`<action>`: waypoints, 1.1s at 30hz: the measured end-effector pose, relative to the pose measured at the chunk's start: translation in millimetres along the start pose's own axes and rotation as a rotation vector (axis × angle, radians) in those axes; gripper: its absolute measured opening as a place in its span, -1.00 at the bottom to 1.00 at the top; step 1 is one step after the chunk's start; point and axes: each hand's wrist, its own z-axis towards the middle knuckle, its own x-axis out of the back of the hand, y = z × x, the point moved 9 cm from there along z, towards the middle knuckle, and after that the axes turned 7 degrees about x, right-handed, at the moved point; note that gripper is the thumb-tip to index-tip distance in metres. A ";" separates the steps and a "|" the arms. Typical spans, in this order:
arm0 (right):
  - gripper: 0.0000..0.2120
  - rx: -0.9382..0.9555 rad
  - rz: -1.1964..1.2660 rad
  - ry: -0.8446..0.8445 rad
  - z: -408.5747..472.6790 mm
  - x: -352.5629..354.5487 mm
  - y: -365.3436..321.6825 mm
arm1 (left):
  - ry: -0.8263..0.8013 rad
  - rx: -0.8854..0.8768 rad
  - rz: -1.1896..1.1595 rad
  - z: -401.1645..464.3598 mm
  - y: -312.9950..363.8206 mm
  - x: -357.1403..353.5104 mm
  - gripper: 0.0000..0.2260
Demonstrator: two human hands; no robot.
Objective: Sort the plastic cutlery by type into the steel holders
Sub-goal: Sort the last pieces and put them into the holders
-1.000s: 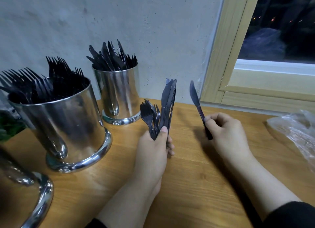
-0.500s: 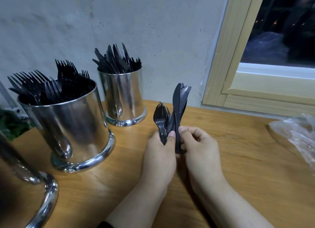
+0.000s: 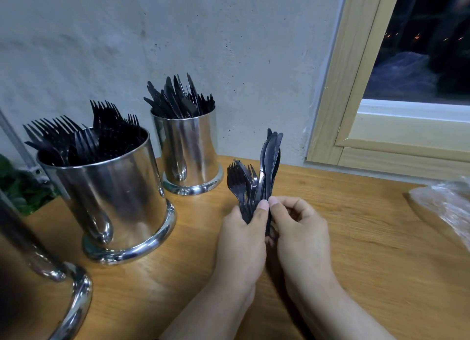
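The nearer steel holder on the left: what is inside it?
Black plastic forks stand in the nearer steel holder, tines up above its rim. Their handles and the holder's bottom are hidden by the steel wall.

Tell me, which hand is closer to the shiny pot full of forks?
Left. The left hand sits between the fork holder and the right hand, which is farther out toward the window side.

Self-service corner of a café or canteen.
Steel holders crammed with black disposable cutlery on a wooden worktop, beside a wood-framed window.
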 end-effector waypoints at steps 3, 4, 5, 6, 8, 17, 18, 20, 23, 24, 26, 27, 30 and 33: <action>-0.88 0.007 0.031 -0.043 1.4 -2.4 -4.0 | -0.039 0.024 -0.029 -1.3 -0.2 -4.6 -0.82; -0.87 0.016 0.044 -0.057 3.1 -2.7 -8.3 | -0.055 0.040 -0.057 -1.7 -0.6 -5.9 -0.81; -0.86 0.030 0.040 -0.064 6.1 -1.7 -14.5 | -0.074 0.052 -0.080 -2.1 -0.5 -7.4 -0.81; -0.83 0.065 0.006 -0.065 12.4 2.0 -22.5 | -0.099 0.057 -0.085 -2.6 -0.3 -9.0 -0.80; -0.75 0.162 -0.069 -0.084 25.8 10.6 -43.2 | -0.176 0.061 -0.040 -4.7 -0.7 -14.0 -0.74; -0.72 0.112 -0.212 -0.333 30.4 23.0 -102.9 | -0.424 0.096 0.029 -25.7 14.2 -26.4 -0.74; -0.72 0.095 -0.237 -0.364 25.9 21.4 -108.8 | -0.416 0.102 0.019 -29.2 18.6 -23.4 -0.75; -0.69 0.094 -0.285 -0.413 15.5 16.3 -123.8 | -0.403 0.105 -0.001 -38.1 28.6 -17.6 -0.75; -0.69 0.148 -0.333 -0.435 -0.2 4.7 -148.5 | -0.366 0.110 -0.037 -54.1 44.4 -7.7 -0.73; -0.70 0.169 -0.345 -0.434 -5.0 0.0 -156.2 | -0.349 0.109 -0.064 -59.6 51.4 -3.0 -0.72; -0.72 0.217 -0.348 -0.419 -13.8 -9.9 -173.1 | -0.301 0.092 -0.095 -69.4 70.8 9.1 -0.74; -0.72 0.246 -0.341 -0.411 -17.7 -15.4 -182.6 | -0.268 0.076 -0.096 -73.1 83.6 17.3 -0.75; -0.75 0.332 -0.274 -0.354 -24.9 -31.6 -216.9 | -0.121 0.000 -0.069 -77.3 125.4 50.6 -0.77; -0.78 0.427 -0.189 -0.228 -20.2 -38.0 -256.3 | 0.035 -0.063 -0.092 -75.3 164.7 86.4 -0.73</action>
